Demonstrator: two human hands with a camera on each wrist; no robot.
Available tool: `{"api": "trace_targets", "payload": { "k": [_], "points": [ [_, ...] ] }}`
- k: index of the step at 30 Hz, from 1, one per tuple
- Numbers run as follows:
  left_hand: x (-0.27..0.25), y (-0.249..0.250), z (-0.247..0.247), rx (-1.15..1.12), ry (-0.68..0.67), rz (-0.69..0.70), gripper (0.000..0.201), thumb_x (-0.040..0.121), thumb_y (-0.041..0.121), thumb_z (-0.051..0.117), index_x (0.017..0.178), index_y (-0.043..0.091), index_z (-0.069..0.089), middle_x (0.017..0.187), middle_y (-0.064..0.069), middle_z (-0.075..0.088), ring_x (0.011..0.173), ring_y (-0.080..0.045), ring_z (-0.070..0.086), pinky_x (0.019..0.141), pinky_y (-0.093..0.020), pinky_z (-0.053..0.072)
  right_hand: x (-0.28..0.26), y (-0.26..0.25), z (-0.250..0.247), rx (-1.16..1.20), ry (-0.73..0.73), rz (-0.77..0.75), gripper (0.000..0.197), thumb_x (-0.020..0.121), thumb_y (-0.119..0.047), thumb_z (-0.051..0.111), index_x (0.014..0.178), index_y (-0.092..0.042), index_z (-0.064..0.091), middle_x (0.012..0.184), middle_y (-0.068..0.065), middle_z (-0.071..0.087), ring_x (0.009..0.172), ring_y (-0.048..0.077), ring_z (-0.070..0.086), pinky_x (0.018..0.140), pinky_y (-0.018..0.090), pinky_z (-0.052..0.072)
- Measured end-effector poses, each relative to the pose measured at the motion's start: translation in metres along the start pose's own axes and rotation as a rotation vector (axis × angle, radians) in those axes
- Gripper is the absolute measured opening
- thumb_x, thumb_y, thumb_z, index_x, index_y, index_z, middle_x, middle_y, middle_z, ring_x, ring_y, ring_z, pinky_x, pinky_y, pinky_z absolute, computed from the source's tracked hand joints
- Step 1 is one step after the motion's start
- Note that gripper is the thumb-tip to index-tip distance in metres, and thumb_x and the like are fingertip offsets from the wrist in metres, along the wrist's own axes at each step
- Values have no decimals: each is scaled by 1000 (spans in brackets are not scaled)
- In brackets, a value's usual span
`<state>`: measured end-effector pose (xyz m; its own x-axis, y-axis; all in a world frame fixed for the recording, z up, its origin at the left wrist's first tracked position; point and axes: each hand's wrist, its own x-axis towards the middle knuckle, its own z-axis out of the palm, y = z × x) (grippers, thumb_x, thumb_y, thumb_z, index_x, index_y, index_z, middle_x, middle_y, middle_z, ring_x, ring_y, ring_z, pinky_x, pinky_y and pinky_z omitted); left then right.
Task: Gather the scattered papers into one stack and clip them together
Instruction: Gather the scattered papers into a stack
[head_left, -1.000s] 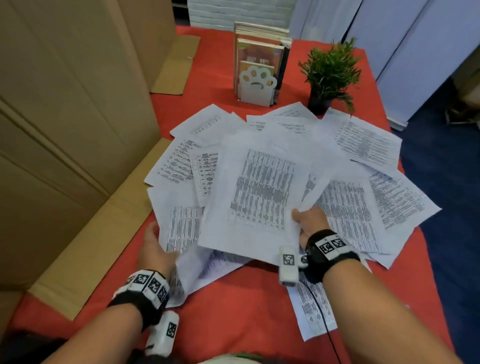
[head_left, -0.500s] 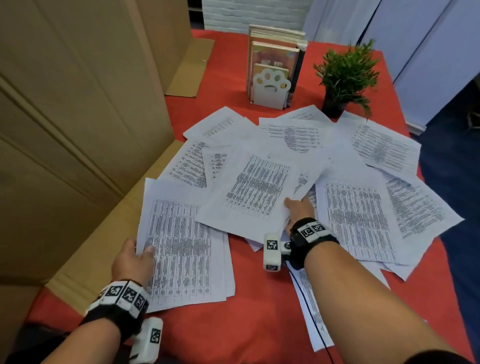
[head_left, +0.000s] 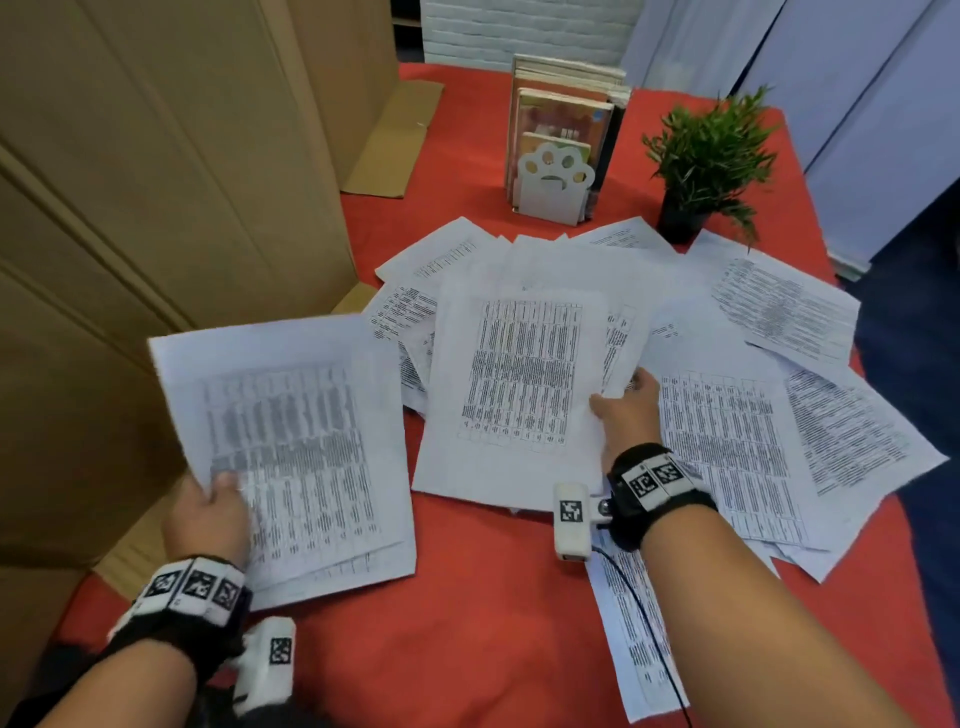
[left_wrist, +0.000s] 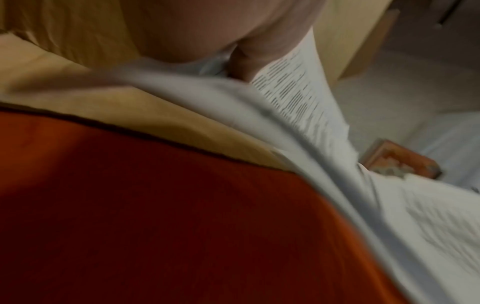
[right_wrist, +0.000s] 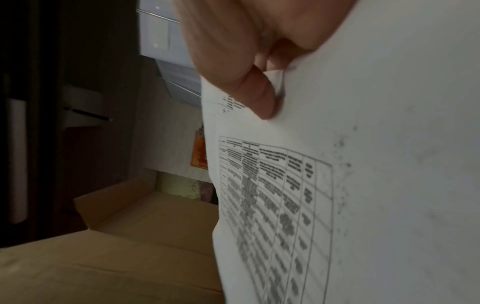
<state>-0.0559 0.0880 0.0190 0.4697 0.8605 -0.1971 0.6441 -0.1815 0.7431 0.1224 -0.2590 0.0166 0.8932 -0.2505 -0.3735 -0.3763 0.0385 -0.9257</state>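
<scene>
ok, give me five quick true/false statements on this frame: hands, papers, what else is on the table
1. The left hand holds a bundle of papers. True.
2. The right hand is empty. False: it pinches the edge of a printed sheet, thumb on top.
3. All papers are already in one stack. False: many loose sheets still lie spread over the red table.
4. A potted plant stands at the far side, right of the books. True.
5. A clip is already on the left-hand bundle. False: no clip shows on it.
</scene>
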Motion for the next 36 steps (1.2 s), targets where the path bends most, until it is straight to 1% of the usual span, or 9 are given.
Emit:
{"api": "trace_targets", "payload": {
  "k": [5, 11, 14, 16, 19, 26, 31, 34, 36],
  "points": [
    [12, 5, 18, -158, -140, -33, 37, 88, 29, 53, 119, 9, 59, 119, -11, 63, 103, -29, 59, 92, -36, 42, -24, 4, -48, -123, -98, 49, 70, 77, 17, 50, 134, -22, 41, 118, 5, 62, 105, 24, 61, 95, 46, 49],
    [-25, 33, 73, -124, -521, -10, 21, 93, 18, 52, 113, 17, 59, 102, -6, 63, 94, -25, 59, 86, -33, 43, -56, 26, -86, -390, -257, 151, 68, 80, 15, 49, 136, -20, 38, 121, 1, 57, 105, 18, 57, 89, 32, 48],
    [-39, 40, 97, -12, -653, 84, 13, 91, 16, 52, 95, 12, 64, 92, -11, 67, 86, -27, 62, 81, -37, 48, -63, 43, -96, -532, -184, 121, 52, 82, 8, 47, 128, -17, 45, 119, -1, 56, 107, 19, 54, 94, 31, 45],
    [-49, 43, 109, 54, -703, 145, 15, 91, 17, 53, 89, 7, 65, 85, -15, 66, 79, -29, 63, 73, -37, 47, -67, 52, -102, -576, -113, 102, 36, 82, 5, 46, 113, -13, 51, 100, -1, 60, 93, 17, 58, 82, 27, 48],
    [-66, 49, 119, 90, -734, 187, 20, 91, 22, 54, 103, 9, 64, 90, -13, 69, 79, -30, 65, 70, -35, 51, -74, 58, -105, -595, -65, 70, 20, 83, 5, 46, 92, -13, 50, 77, -6, 51, 71, 13, 50, 56, 17, 35],
    [-84, 55, 108, 105, -596, 265, 25, 87, 24, 62, 103, 6, 56, 81, -7, 61, 62, -16, 55, 46, -24, 43, -68, 62, -128, -468, 110, 27, 32, 81, 7, 46, 106, -10, 58, 98, 6, 62, 97, 24, 60, 85, 28, 46],
    [-84, 41, 98, 143, -698, 188, 40, 88, 37, 58, 115, 7, 54, 102, -3, 59, 85, -22, 58, 75, -31, 46, -63, 62, -135, -445, 107, 33, 36, 80, 7, 47, 111, -8, 56, 104, 9, 62, 102, 26, 59, 88, 29, 45],
    [-93, 37, 100, 145, -866, 154, 27, 86, 44, 57, 88, 18, 63, 89, 2, 68, 85, -23, 65, 66, -30, 51, -69, 62, -119, -474, 35, 18, 34, 82, 3, 48, 113, -9, 56, 104, 6, 62, 100, 24, 59, 88, 30, 46],
    [-96, 34, 103, 104, -896, 133, 25, 83, 40, 64, 97, 19, 63, 94, -1, 70, 89, -25, 68, 70, -34, 54, -73, 64, -105, -473, -46, 16, 32, 85, -3, 49, 114, -12, 56, 108, 4, 64, 102, 23, 60, 93, 37, 49]
  ]
}}
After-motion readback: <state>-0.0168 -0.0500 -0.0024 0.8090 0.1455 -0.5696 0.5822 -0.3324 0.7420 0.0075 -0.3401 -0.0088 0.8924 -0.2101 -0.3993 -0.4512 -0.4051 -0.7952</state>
